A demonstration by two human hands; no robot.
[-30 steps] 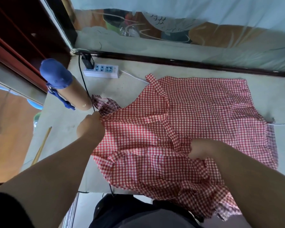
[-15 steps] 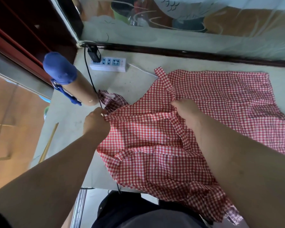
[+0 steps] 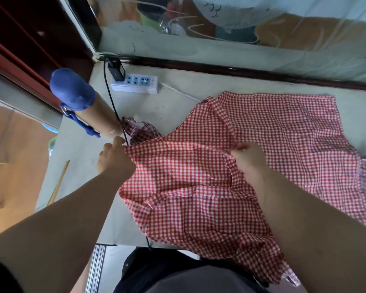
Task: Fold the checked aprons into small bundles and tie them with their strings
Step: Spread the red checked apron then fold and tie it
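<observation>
A red-and-white checked apron [image 3: 273,132] lies spread over the pale table [image 3: 173,102], its near part rumpled and hanging over the front edge. My left hand [image 3: 114,158] pinches the apron's left corner beside the black cable. My right hand [image 3: 248,155] grips a raised fold near the apron's middle. A crumpled strap end [image 3: 138,129] lies just beyond my left hand.
A tan bottle with a blue cap [image 3: 82,104] lies tilted at the table's left. A white power strip [image 3: 134,83] with a black plug sits at the back left; its black cable [image 3: 112,106] runs toward my left hand. A glass wall closes the far edge.
My right hand went from the apron's near middle up to its centre fold and grips it there. My left hand has kept its hold on the left corner.
</observation>
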